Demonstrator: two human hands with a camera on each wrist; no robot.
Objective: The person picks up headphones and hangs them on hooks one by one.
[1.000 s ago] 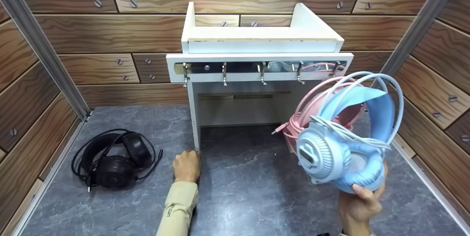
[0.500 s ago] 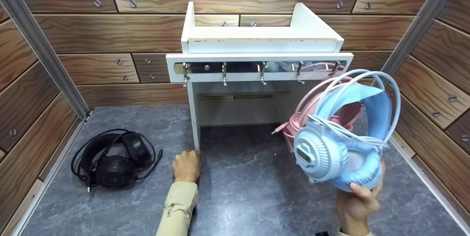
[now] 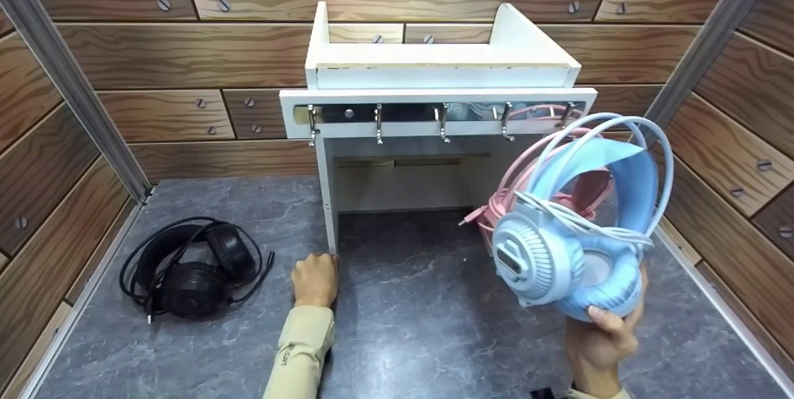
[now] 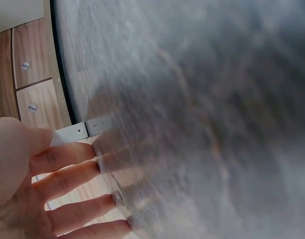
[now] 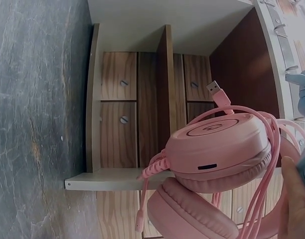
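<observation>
A light-blue headset (image 3: 539,256), its cable wound about it, is held up at the right. My right hand (image 3: 602,337) grips it by the lower ear cup, thumb on the near side. Right behind it a pink headset (image 5: 217,149) hangs at the right end of the white hook rack (image 3: 397,97), its top partly hidden. My left hand (image 3: 315,281) is low at the foot of the rack's left side panel (image 3: 329,200). In the left wrist view the panel's end lies between thumb and index finger, and the fingertips (image 4: 125,226) touch the dark tabletop.
A black headset (image 3: 195,275) with its cable lies on the grey tabletop (image 3: 409,337) at the left. Several metal hooks (image 3: 443,123) line the front rail. Wood-patterned walls (image 3: 186,58) enclose the table at the back and sides.
The light-blue headset and my right hand have shifted slightly left and up. My left hand, the rack and the black headset have not moved.
</observation>
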